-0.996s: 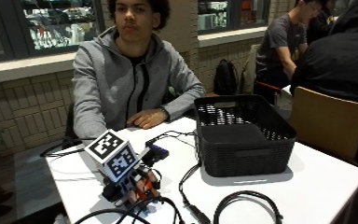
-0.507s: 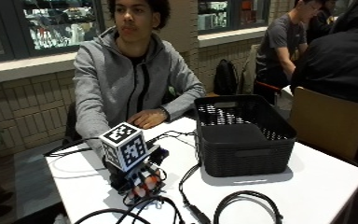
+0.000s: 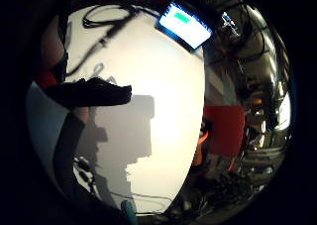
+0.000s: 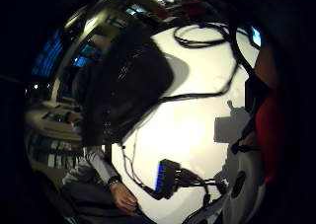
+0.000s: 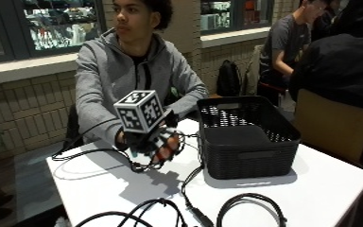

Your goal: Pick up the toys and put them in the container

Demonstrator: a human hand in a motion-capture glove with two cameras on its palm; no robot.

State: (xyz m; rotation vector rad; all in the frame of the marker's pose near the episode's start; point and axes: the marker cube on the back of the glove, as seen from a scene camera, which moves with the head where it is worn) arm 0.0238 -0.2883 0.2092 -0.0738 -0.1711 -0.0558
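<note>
The person sat behind the white worktop with the gloved right hand raised above it, just beside the near end of the black perforated container. The hand's grip was curled round a red toy, of which only an orange-red patch showed between the dark fingers; its shape could not be made out. In the thumb-side palm view the same red toy lay against the palm, and the container stood on the worktop a little way off from the grip. The little-finger-side view showed a gloved finger stretched over the worktop, casting a blocky shadow below it. The person's bare left hand rested at the worktop's edge, well apart from the grip. Black cables looped over the worktop on the side of the grip away from the person.
</note>
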